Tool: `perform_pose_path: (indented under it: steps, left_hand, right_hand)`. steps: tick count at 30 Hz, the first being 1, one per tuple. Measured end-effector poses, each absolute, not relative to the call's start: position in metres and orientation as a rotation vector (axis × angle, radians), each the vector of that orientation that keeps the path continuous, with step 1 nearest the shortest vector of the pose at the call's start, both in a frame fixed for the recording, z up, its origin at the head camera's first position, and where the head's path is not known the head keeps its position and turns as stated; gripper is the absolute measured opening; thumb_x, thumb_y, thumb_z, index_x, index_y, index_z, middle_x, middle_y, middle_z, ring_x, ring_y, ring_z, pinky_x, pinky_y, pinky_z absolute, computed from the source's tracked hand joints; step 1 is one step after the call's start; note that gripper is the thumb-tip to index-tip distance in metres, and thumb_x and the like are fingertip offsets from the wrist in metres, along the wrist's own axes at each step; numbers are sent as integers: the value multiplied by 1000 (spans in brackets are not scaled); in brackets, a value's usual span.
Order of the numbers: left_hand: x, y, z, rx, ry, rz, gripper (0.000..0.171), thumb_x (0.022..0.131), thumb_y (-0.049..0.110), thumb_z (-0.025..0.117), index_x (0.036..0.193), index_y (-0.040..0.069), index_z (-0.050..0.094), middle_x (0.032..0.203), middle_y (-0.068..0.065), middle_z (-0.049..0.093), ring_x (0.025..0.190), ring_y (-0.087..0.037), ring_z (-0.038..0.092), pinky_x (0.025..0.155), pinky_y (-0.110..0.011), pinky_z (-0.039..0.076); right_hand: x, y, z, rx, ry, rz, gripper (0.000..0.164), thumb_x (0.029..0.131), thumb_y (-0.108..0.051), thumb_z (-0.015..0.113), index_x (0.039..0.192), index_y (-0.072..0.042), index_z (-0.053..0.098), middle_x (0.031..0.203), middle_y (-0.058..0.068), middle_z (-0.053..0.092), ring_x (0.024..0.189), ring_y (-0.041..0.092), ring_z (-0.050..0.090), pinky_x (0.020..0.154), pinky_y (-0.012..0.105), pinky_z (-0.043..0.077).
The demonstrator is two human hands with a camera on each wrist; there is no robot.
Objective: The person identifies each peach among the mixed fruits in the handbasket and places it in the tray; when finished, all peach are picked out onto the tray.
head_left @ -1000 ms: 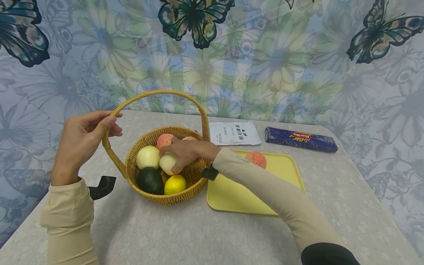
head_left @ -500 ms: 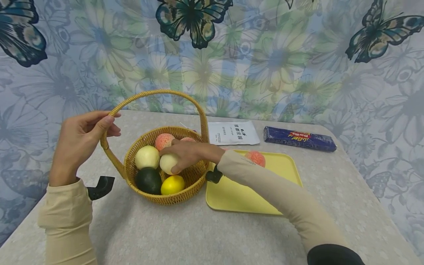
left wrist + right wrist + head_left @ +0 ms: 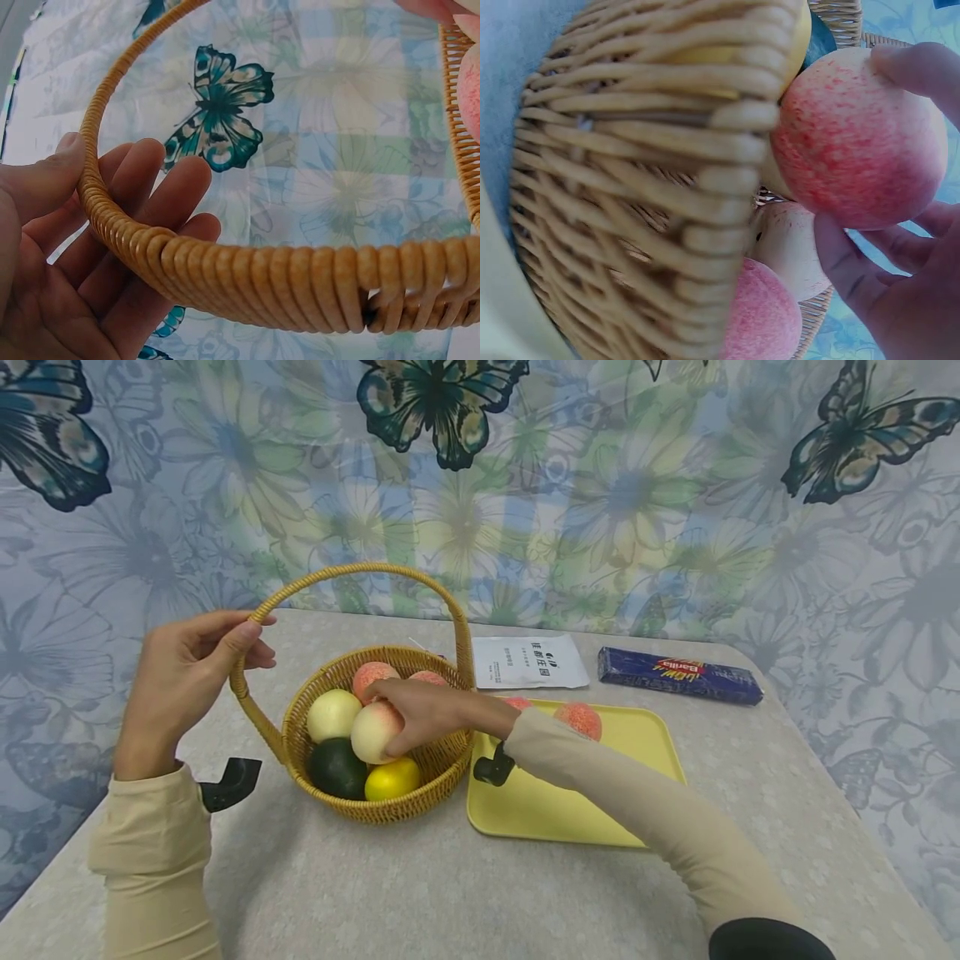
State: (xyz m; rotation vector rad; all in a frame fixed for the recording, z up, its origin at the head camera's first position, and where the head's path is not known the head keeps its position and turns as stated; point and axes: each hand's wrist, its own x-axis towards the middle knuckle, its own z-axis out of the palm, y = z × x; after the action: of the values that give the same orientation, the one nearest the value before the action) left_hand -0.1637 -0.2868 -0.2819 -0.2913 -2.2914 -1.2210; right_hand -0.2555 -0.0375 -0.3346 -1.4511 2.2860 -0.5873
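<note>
My left hand [image 3: 183, 681] holds the wrapped handle [image 3: 367, 568] of a wicker basket [image 3: 390, 812] between thumb and fingers; the left wrist view shows the fingers [image 3: 139, 176] behind the handle. Over the basket, my right hand [image 3: 438, 714] grips a pale peach [image 3: 371, 733] with a red blush, its thumb and fingers round the sides in the right wrist view. Beneath and around that peach [image 3: 862, 142] lie a pale yellow round fruit [image 3: 333, 717], a dark green oval fruit [image 3: 337, 768], a lemon-yellow fruit [image 3: 393, 779] and pinkish-red fruits [image 3: 373, 678].
Right of the basket lies a yellow tray [image 3: 555, 814] bearing pinkish-red fruits [image 3: 580, 719], partly hidden by my right arm. Behind it are a white printed packet [image 3: 528, 662] and a blue Barilla package [image 3: 678, 677]. A floral butterfly curtain [image 3: 622, 527] hangs at the table's back.
My right hand has raised the peach slightly among the fruit and turned it, so its red blush now shows. My left hand keeps its hold on the handle.
</note>
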Motion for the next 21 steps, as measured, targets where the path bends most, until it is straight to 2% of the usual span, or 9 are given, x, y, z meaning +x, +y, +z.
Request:
perform_pose_path:
  steps: [9, 21]
  left_hand:
    - [-163, -288, -281, -284, -2295, -1214, 25, 96, 14, 59, 113, -3, 67, 72, 8, 68, 65, -2, 67, 63, -11, 50]
    - [-164, -287, -281, -296, -2295, -1216, 25, 96, 14, 58, 113, -2, 67, 72, 7, 68, 66, -2, 67, 64, -12, 51]
  right_hand:
    - [-256, -33, -338, -1504, 2332, -667, 65, 78, -36, 76, 132, -10, 50, 125, 1, 54, 107, 10, 51, 87, 17, 44]
    - [-251, -19, -344, -1502, 2332, -837, 66, 78, -39, 77, 133, -15, 51, 128, -2, 52, 111, 9, 48, 88, 19, 45]
